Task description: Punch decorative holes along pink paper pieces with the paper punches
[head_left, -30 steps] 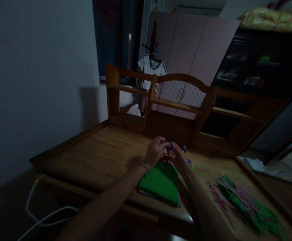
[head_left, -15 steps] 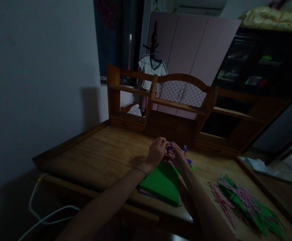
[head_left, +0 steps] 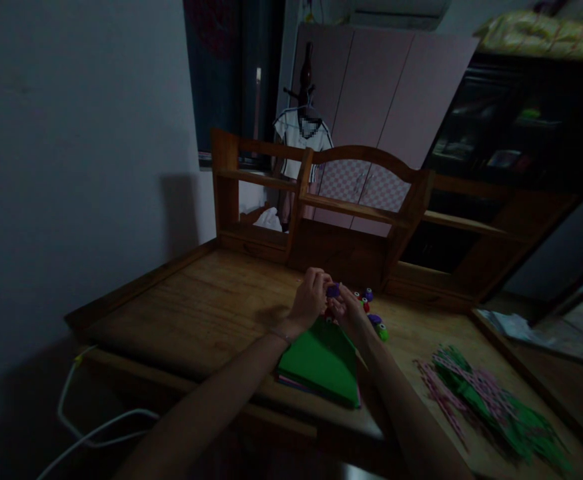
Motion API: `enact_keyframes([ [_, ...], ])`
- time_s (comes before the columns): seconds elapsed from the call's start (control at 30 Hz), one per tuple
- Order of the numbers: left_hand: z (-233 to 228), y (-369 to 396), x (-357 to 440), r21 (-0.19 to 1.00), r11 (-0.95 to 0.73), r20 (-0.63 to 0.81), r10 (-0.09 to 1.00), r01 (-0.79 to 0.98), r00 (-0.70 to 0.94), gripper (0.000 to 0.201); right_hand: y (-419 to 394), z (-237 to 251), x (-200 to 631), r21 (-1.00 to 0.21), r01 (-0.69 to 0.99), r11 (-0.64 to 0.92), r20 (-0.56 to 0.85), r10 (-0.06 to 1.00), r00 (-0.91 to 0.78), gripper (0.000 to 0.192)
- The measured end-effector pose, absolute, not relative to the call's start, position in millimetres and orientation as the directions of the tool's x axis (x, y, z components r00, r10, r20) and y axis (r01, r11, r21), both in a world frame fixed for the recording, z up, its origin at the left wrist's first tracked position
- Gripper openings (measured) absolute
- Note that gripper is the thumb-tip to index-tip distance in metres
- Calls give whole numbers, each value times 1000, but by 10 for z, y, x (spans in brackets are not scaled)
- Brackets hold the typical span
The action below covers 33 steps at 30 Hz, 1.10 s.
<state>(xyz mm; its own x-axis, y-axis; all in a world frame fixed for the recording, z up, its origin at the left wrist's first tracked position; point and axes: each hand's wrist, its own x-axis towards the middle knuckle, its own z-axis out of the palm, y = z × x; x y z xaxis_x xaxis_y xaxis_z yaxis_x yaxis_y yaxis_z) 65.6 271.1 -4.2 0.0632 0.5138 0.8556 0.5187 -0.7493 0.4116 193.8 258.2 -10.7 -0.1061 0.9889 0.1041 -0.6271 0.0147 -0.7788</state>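
Observation:
My left hand pinches a small purple craft punch above the far edge of a stack of coloured paper with a green sheet on top. My right hand sits just right of it, fingers curled close to the same punch; the dim light hides whether it grips it. Several more small punches, red, purple and green, lie on the wooden desk right of my hands.
A heap of green and pink-patterned paper strips lies at the desk's right. A wooden shelf unit stands along the back. A white cable hangs off the desk's left front. Pink wardrobe and dark cabinet stand behind.
My left hand has lifted the purple punch slightly, and my right hand has drawn a little lower, showing the red punch behind it.

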Motion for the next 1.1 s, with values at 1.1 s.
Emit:
enact_keyframes([
  [1.1,39,2603,559,308,-803,882,442,510,164,14,2578,-79,2043,-839,-521,158,267,953,-142,29],
])
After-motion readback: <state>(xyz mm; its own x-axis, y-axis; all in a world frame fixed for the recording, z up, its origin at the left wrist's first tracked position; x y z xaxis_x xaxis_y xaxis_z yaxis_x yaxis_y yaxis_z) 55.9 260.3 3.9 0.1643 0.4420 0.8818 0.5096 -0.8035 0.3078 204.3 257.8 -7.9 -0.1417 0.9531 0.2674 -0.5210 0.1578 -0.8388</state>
